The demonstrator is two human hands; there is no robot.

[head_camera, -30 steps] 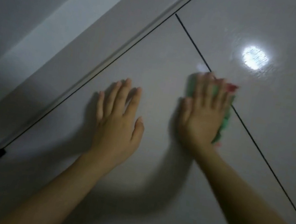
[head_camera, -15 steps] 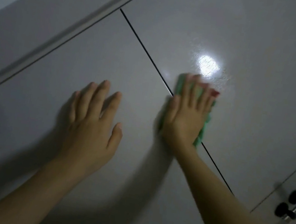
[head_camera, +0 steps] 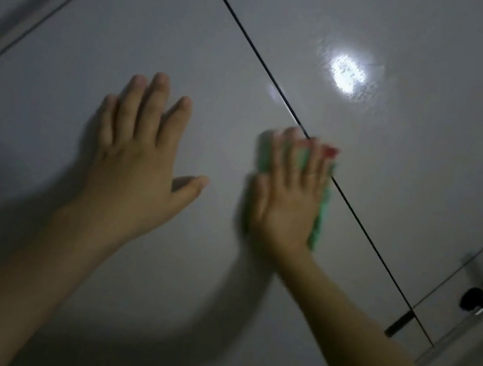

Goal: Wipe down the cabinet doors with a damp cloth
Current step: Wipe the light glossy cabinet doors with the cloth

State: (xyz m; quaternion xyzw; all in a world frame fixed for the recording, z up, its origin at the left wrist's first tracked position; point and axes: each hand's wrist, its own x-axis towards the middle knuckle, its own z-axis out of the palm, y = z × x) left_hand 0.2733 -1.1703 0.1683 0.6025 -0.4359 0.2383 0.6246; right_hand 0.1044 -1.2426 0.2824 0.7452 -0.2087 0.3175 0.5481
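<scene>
Dim overall. One bright glare spot on the glossy cabinet door. Heavy soft shadows trail below both forearms. Right hand motion-blurred; frame tilted, edges murky.

Two hands are in view, the left hand and the right hand, along with one green cloth. Two glossy cabinet doors meet at a dark seam, a left door and a right door. Two black knobs show at the right edge, and one bright light spot on the right door.
</scene>
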